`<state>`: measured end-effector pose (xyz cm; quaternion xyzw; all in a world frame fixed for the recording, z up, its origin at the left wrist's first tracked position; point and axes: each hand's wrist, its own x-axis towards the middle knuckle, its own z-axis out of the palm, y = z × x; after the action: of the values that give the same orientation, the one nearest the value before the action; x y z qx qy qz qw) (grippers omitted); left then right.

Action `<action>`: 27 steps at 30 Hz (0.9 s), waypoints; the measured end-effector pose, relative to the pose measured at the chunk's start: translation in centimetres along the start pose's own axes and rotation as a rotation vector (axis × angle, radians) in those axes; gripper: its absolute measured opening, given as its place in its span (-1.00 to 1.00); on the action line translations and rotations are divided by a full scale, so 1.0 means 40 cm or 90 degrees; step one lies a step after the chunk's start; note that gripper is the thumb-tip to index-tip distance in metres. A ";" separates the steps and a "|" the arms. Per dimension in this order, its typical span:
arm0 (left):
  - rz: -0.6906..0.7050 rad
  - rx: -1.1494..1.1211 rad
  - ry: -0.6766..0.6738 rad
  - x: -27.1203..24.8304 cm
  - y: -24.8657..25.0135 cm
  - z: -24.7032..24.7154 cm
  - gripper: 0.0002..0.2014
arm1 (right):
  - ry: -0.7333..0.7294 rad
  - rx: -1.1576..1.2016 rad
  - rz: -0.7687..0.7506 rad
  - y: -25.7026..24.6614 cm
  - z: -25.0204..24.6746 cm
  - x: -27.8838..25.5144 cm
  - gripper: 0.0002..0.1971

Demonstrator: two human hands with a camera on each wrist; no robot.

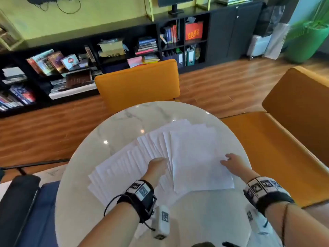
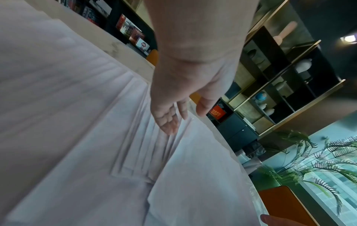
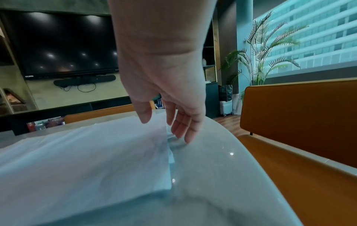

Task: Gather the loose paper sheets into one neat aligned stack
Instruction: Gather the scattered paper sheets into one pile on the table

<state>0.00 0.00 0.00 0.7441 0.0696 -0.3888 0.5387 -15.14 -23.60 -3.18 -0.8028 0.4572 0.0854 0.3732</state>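
**Sheets fanned across the round table, both your hands on the pile**

Around you stand two orange chairs: one (image 1: 137, 82) tucked in at the far side of the round marble table (image 1: 124, 120), the other (image 1: 284, 139) close along its right edge. A low black bookshelf (image 1: 106, 50) runs along the wall behind, well apart from the work. Nothing on the tabletop blocks the paper.

The paper sheets (image 1: 142, 157) lie flat in the middle of the table, spread like a fan from near left to far right. Their long edges swing from leftward-leaning at the left end to nearly straight away from you at the right. One sheet, the top sheet (image 1: 195, 157), lies uppermost at the right end, its long axis pointing away from you.

The sheets overlap too tightly to count; there are well over a dozen.

Your left hand (image 1: 157, 166) rests on the fan just beside the top sheet's left edge, fingers (image 2: 168, 122) straight and touching the paper, gripping nothing. Your right hand (image 1: 231, 162) sits at the top sheet's right edge, fingers (image 3: 183, 126) relaxed and pointing down at that edge, thumb above the paper. You cannot tell whether it pinches the sheet.
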 end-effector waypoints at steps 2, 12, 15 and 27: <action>0.001 0.025 0.036 0.031 0.021 0.021 -0.76 | -0.010 0.037 0.014 -0.019 -0.011 0.024 -0.43; -0.045 0.121 0.108 0.157 0.096 0.073 -0.91 | -0.057 0.048 0.031 -0.097 -0.036 0.126 -0.47; -0.063 0.152 0.113 0.189 0.095 0.086 -0.75 | -0.076 0.073 0.039 -0.103 -0.033 0.146 -0.50; 0.182 0.150 0.160 0.129 0.067 0.185 -0.63 | -0.100 0.110 -0.014 -0.077 -0.023 0.122 -0.38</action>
<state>1.22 -9.07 -2.23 0.8466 -0.0161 -0.2183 0.4851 -10.11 -26.56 -3.27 -0.7633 0.4235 0.1040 0.4767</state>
